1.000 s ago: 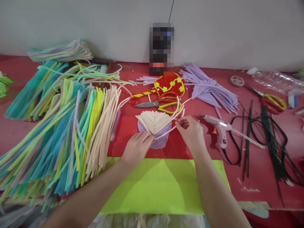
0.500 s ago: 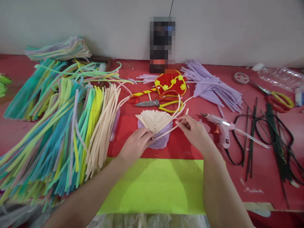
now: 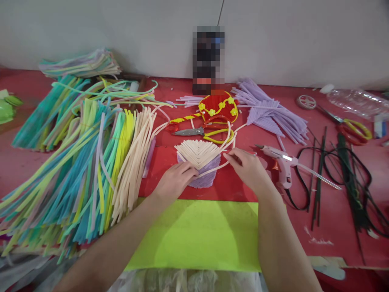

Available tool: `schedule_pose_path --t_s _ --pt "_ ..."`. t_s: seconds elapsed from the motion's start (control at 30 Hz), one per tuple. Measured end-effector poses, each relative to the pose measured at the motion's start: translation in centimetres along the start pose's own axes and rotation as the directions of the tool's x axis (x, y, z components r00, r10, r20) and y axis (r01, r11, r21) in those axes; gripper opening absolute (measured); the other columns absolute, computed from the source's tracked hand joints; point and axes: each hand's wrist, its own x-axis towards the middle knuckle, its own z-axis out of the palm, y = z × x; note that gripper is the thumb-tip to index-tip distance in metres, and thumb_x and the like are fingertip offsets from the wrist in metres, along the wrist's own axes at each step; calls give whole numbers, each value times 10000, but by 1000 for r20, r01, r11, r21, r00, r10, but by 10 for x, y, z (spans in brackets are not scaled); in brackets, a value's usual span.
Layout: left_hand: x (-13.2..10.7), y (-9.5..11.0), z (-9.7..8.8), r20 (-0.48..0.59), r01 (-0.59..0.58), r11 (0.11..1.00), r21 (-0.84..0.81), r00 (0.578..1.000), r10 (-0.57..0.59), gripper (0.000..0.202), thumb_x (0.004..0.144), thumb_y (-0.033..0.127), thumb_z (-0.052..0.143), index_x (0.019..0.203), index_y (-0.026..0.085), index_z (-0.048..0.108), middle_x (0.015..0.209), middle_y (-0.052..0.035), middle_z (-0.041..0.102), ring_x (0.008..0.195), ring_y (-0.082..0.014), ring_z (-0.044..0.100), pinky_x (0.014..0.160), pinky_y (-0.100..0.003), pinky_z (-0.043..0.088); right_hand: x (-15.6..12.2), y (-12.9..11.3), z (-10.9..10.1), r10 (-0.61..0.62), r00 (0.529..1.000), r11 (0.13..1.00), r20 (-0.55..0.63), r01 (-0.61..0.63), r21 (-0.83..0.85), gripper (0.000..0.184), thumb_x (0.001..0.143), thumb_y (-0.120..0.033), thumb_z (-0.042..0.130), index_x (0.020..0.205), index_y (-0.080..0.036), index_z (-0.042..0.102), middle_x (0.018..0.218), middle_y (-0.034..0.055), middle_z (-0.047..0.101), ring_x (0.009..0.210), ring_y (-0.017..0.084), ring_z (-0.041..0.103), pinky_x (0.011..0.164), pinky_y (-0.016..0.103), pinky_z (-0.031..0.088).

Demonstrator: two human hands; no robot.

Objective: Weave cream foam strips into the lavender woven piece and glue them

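Note:
A cream pipe cleaner (image 3: pixel 210 171) runs low across the lilac backing (image 3: pixel 204 181), between my two hands. My left hand (image 3: pixel 179 178) pinches its left end at the lower part of the backing. Closed on its right part, my right hand (image 3: pixel 244 165) is just right of the piece, where the pipe cleaner bows slightly. Above it, cream pipe cleaners (image 3: pixel 198 151) lie in a V-shaped herringbone over the lilac layer. Some of their long ends curl up at the right, by the red-and-yellow scissors (image 3: pixel 202 131).
Bundles of coloured pipe cleaners (image 3: pixel 91 174) cover the left side. A pink glue gun (image 3: pixel 282 162) lies at right, near dark green stems (image 3: pixel 349 182) and more scissors (image 3: pixel 354 129). Behind are a red-and-yellow ornament (image 3: pixel 218 108), lilac pipe cleaners (image 3: pixel 270 109) and a pixelated upright panel (image 3: pixel 208 61).
The view has shifted slightly. Both hands keep their grip; the pipe cleaner now bows near my right hand, and its free end no longer shows above those fingers.

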Motion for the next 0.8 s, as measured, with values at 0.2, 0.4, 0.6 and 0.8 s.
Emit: schedule_pose_path --t_s 0.2,0.4,0.6,0.8 --pt "-1 -1 1 18 -22 999 24 1000 21 148 935 155 490 877 158 626 877 -34 645 794 -152 610 719 -275 508 -1 -13 11 161 964 971 -209 -117 209 214 797 -418 604 718 -224 561 722 21 646 670 171 605 654 303 468" --pt "-2 -1 3 -15 -31 998 53 999 32 163 934 157 491 867 155 640 861 -35 646 771 -151 607 704 -280 504 1 -16 13 324 924 808 -202 -159 568 233 697 -396 699 793 -221 579 744 13 638 699 169 614 600 300 493" --pt "0 1 5 -94 41 998 41 995 -37 149 936 180 501 875 168 636 839 -27 641 752 -147 607 701 -282 499 5 -21 18 308 890 801 -337 -51 596 172 713 -332 680 800 -225 578 736 -3 630 724 153 611 682 313 513" --pt "2 4 3 -107 151 984 -98 981 -162 41 893 167 579 903 179 618 867 -25 656 795 -152 620 725 -280 509 6 -13 25 296 899 818 -322 -65 571 167 723 -332 675 811 -223 585 761 7 640 748 160 614 694 318 517"
